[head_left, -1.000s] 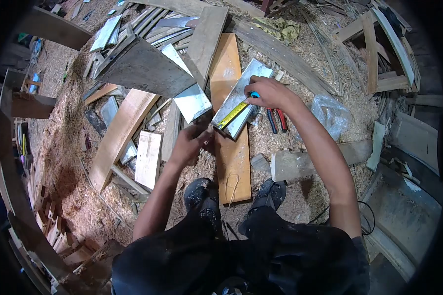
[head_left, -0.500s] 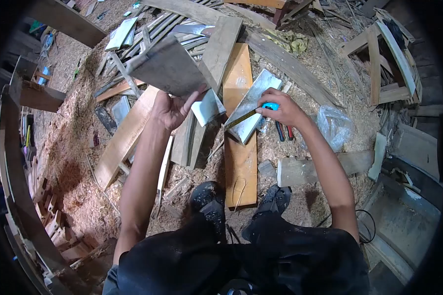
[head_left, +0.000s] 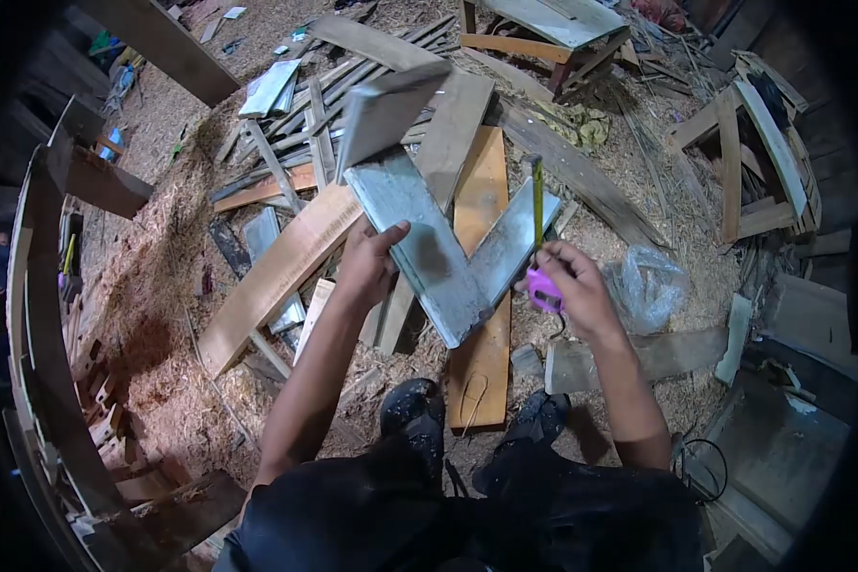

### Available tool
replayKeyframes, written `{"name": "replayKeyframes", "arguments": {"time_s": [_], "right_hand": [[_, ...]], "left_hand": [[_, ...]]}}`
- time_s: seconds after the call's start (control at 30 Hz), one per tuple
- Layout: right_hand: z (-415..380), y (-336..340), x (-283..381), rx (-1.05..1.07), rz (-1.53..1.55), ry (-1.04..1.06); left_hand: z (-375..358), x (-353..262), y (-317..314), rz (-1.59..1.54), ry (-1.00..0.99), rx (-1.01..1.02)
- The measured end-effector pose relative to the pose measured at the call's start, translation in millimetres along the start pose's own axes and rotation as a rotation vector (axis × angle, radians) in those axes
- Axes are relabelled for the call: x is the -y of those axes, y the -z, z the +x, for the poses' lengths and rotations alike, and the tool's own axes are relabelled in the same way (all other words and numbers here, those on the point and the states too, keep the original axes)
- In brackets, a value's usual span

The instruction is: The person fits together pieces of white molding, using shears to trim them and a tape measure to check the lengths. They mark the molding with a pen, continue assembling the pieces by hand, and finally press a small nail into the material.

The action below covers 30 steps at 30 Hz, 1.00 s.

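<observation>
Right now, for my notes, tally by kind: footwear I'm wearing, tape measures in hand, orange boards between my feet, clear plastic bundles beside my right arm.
Footwear: 2
Tape measure: 1
Orange board: 1
Clear plastic bundle: 1
Total: 5

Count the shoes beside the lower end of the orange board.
2: the left shoe is left of the orange board, the right shoe right of it.

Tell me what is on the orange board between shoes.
A thin loop lies on the orange board. The held pale board and another one hide its middle; I cannot see there.
</observation>
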State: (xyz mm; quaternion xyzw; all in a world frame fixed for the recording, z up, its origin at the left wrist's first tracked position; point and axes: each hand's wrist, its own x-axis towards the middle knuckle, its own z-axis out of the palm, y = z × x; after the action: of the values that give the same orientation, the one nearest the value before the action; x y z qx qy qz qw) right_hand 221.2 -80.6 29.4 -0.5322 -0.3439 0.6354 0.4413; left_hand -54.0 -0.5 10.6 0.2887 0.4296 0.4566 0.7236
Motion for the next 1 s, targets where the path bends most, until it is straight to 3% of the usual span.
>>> {"name": "replayKeyframes", "arguments": {"time_s": [0.1, 0.23, 0.27, 0.47, 0.6, 0.7, 0.8, 0.9, 1.0], "right_hand": [[-9.2, -19.6, -3.8, 0.083, -0.007, -0.133], [0.9, -29.0, -41.0, 0.172, -0.498, 0.07], [3.4, -29.5, -50.0, 0.118, -0.57, 0.008], [15.9, -34.1, -55.4, 0.073, -0.693, 0.123], [30.6, -50.8, -38.9, 0.098, -0.764, 0.023], [49.2, -61.1, -40.6, 0.059, -0.865, 0.143], [59.5, -72.9, -29.2, 0.07, -0.973, 0.121], [63.9, -81.9, -23.8, 0.09, -1.038, 0.101], [68.5, -87.9, -22.1, 0.147, -1.116, 0.048]], "left_hand": [[0.0, 17.2, 7.6, 0.006, 0.018, -0.039], [-2.7, 40.6, 16.9, -0.062, 0.076, -0.058], [-4.1, 45.6, 17.3, -0.076, 0.086, -0.082], [-15.0, 71.1, 16.4, -0.135, 0.126, -0.117], [-17.3, 79.8, 10.5, -0.169, 0.085, -0.146], [-17.4, 80.4, 11.3, -0.172, 0.113, -0.153], [-17.0, 82.4, 12.2, -0.299, 0.123, -0.161], [-12.2, 87.3, 28.6, -0.381, 0.317, -0.114], [-19.8, 76.6, 12.8, -0.331, 0.252, -0.146]]}}
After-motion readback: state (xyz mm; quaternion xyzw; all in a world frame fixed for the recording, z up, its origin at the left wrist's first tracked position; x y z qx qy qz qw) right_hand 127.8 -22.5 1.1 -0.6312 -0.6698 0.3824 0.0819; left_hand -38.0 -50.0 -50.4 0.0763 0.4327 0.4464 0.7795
